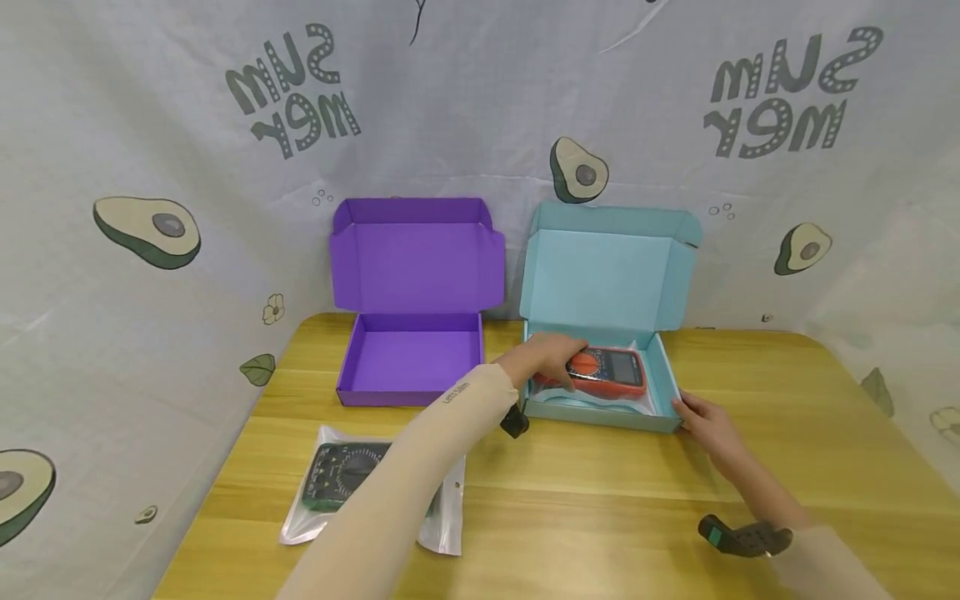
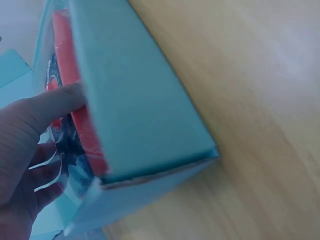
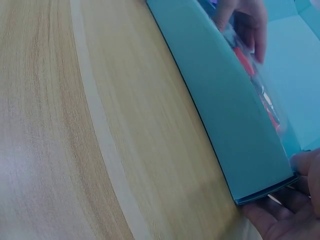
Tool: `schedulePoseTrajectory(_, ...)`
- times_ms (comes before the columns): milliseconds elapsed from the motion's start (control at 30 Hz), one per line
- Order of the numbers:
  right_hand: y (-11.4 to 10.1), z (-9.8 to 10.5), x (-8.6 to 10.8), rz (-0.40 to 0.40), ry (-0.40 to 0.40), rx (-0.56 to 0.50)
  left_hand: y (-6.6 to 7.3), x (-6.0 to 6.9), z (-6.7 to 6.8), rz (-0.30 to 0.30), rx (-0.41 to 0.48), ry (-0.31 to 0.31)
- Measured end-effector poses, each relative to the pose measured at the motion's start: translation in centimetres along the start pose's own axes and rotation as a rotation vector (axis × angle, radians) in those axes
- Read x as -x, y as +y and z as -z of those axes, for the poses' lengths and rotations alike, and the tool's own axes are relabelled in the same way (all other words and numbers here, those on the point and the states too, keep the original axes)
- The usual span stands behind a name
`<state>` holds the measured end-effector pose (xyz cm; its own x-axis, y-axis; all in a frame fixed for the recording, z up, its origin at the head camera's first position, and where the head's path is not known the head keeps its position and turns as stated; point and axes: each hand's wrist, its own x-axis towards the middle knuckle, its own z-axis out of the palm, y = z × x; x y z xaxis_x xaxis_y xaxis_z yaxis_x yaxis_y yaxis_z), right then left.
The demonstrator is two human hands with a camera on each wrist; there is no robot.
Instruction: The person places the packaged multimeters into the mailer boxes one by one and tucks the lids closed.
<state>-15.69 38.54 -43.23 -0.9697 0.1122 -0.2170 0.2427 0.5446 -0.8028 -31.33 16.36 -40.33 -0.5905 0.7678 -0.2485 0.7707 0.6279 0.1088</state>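
Note:
A red multimeter in a clear plastic bag lies face up inside the open light-blue box. My left hand reaches over the front wall and grips the meter near its left end. In the left wrist view, the thumb presses the meter's red side while the other fingers spread over its far side. At the box's right front corner, my right hand holds the cardboard. The right wrist view has that hand's thumb against the side wall and its fingers under the corner.
An open purple box stands to the left with its lid raised. Nearer, a green-edged black multimeter lies in a clear bag, partly hidden by my left sleeve. A printed cloth hangs behind the wooden table.

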Motion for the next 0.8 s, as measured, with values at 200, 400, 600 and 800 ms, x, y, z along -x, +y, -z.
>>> schedulePoseTrajectory(200, -0.2, 0.2, -0.2, 0.008, 0.002, -0.022, -0.3, 0.2, -0.7, 0.011, -0.028, 0.02)
schedulePoseTrajectory(400, -0.2, 0.6, -0.1, 0.007, 0.002, -0.044, -0.5, 0.5, -1.1, 0.007, 0.01, 0.06)
schedulePoseTrajectory(600, -0.1, 0.7, -0.2, 0.005, -0.011, -0.057, -0.5, 1.5, -1.2, -0.017, 0.006, 0.097)
schedulePoseTrajectory(800, 0.4, 1.5, -0.5, -0.005, -0.03, -0.003, -0.3, 1.8, -1.1, 0.029, 0.008, 0.141)
